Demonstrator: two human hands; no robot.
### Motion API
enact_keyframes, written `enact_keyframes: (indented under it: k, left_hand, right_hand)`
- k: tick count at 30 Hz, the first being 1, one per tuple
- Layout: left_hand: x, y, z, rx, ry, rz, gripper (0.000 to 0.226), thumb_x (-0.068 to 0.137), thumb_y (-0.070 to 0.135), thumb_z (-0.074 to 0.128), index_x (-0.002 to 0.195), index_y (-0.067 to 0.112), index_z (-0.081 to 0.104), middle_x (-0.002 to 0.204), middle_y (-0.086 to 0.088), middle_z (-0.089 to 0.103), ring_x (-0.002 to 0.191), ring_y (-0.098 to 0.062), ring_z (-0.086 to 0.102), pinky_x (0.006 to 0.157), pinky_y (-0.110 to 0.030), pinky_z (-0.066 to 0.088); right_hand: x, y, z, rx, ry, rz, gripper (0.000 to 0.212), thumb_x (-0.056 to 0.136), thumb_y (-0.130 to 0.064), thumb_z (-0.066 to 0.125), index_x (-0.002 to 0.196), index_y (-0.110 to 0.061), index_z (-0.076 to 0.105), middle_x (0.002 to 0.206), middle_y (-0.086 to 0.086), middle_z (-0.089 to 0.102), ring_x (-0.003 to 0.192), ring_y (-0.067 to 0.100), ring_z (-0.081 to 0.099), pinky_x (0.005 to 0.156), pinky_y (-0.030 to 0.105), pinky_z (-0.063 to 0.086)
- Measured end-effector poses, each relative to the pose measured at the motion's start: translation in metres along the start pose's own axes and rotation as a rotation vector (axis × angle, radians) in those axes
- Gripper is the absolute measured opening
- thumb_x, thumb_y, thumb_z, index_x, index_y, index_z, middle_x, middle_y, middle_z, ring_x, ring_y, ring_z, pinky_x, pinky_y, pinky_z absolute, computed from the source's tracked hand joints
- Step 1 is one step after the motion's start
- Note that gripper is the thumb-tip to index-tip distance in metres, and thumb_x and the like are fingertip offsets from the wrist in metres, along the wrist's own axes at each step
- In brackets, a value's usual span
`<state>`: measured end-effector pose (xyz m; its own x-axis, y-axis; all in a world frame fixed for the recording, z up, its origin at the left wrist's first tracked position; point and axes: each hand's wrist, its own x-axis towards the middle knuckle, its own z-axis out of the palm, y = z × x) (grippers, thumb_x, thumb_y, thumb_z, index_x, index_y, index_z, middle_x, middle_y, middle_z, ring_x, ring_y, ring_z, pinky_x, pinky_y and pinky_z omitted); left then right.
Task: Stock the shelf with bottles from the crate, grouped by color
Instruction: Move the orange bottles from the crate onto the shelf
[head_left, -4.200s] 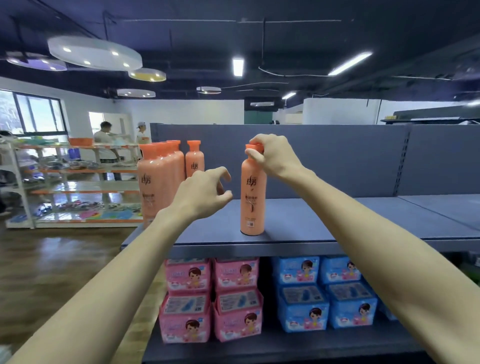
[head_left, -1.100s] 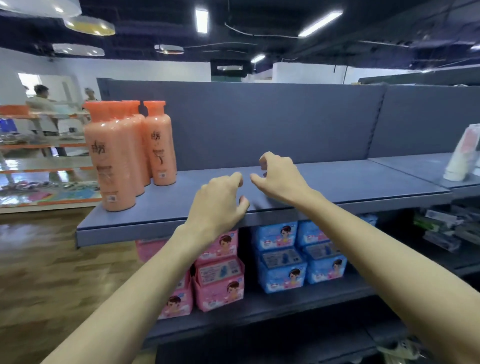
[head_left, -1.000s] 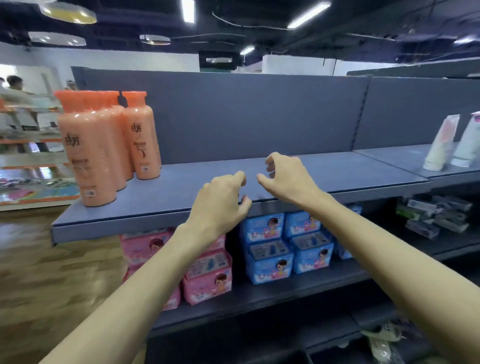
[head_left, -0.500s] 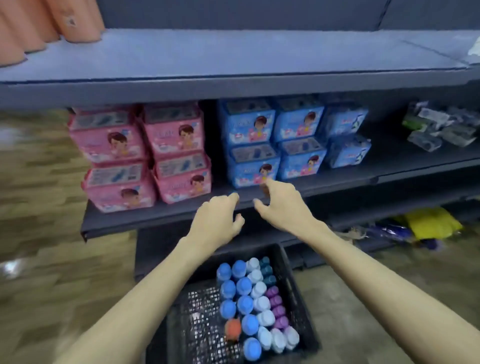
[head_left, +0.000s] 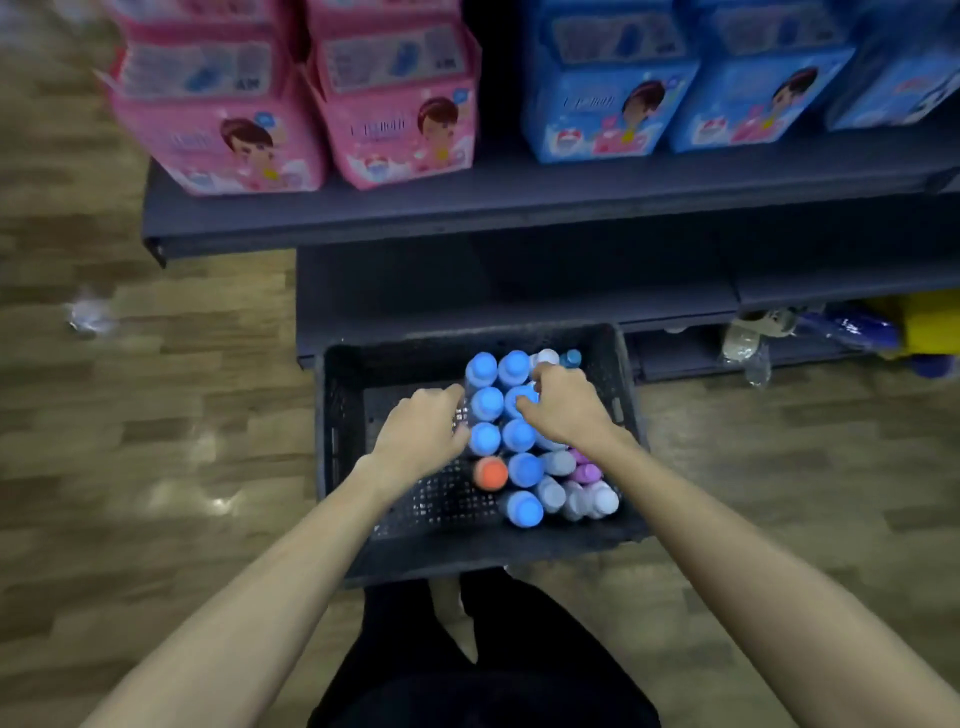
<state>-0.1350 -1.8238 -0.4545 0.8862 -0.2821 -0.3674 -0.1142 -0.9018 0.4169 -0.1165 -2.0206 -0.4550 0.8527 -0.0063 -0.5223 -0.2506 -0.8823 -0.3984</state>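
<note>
— Wood-look floor (head_left: 156, 467) fills the frame's left side. What have your hands got?

— My right hand (head_left: 563, 410) curls its fingers around a blue-capped bottle (head_left: 519, 399) at mid-frame. My left hand (head_left: 423, 431) hangs loosely curled beside the caps, gripping nothing I can see.

— And around them?

— Bottles stand upright in the black crate (head_left: 343, 415); one orange cap (head_left: 491, 474) among blue. Above, the shelf (head_left: 467, 208) bears pink packs (head_left: 395, 104) and blue packs (head_left: 597, 88).
</note>
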Motion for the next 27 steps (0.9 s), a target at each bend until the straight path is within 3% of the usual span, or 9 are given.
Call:
enact_keyframes:
  k: [6, 11, 16, 22, 27]
  left_hand:
    - [-0.015, -0.031, 0.063, -0.014, -0.225, -0.043, 0.036, 0.088, 0.025, 0.055, 0.121, 0.011, 0.053, 0.117, -0.010, 0.060, 0.106, -0.035, 0.058, 0.085, -0.041, 0.048]
    - [-0.026, -0.049, 0.096, -0.048, -0.282, -0.110, 0.054, 0.089, 0.026, 0.055, 0.142, 0.016, 0.045, 0.134, -0.009, 0.054, 0.116, -0.034, 0.056, 0.095, -0.043, 0.048]
    - [-0.028, -0.069, 0.110, -0.069, -0.286, -0.133, 0.054, 0.090, 0.025, 0.056, 0.141, 0.017, 0.044, 0.129, -0.009, 0.054, 0.111, -0.032, 0.058, 0.093, -0.044, 0.049]
    - [-0.031, -0.082, 0.121, -0.105, -0.267, -0.124, 0.049, 0.092, 0.023, 0.054, 0.140, 0.016, 0.043, 0.125, -0.007, 0.052, 0.106, -0.030, 0.058, 0.086, -0.039, 0.050]
    - [-0.032, -0.086, 0.128, -0.068, -0.294, -0.097, 0.048, 0.093, 0.022, 0.052, 0.140, 0.017, 0.042, 0.127, -0.006, 0.050, 0.104, -0.030, 0.060, 0.087, -0.041, 0.050]
  right_hand:
    - [0.000, 0.020, 0.102, 0.005, -0.183, 0.123, 0.039, 0.092, -0.032, 0.061, 0.115, -0.003, 0.053, 0.121, 0.020, 0.060, 0.111, 0.037, 0.057, 0.078, 0.035, 0.042]
    - [-0.003, 0.028, 0.164, 0.050, -0.178, 0.202, 0.045, 0.094, -0.027, 0.060, 0.129, -0.002, 0.045, 0.131, 0.019, 0.055, 0.120, 0.037, 0.053, 0.090, 0.040, 0.045]
    - [0.010, 0.033, 0.193, 0.066, -0.170, 0.204, 0.056, 0.093, -0.021, 0.065, 0.138, -0.003, 0.038, 0.141, 0.018, 0.046, 0.124, 0.037, 0.051, 0.092, 0.040, 0.045]
    - [0.020, 0.033, 0.223, 0.003, -0.082, 0.231, 0.052, 0.086, -0.018, 0.072, 0.129, -0.009, 0.045, 0.135, 0.011, 0.052, 0.119, 0.033, 0.055, 0.085, 0.038, 0.046]
    - [0.021, 0.032, 0.241, -0.034, -0.057, 0.224, 0.044, 0.086, -0.012, 0.068, 0.123, -0.012, 0.045, 0.129, 0.008, 0.055, 0.110, 0.033, 0.060, 0.077, 0.039, 0.048]
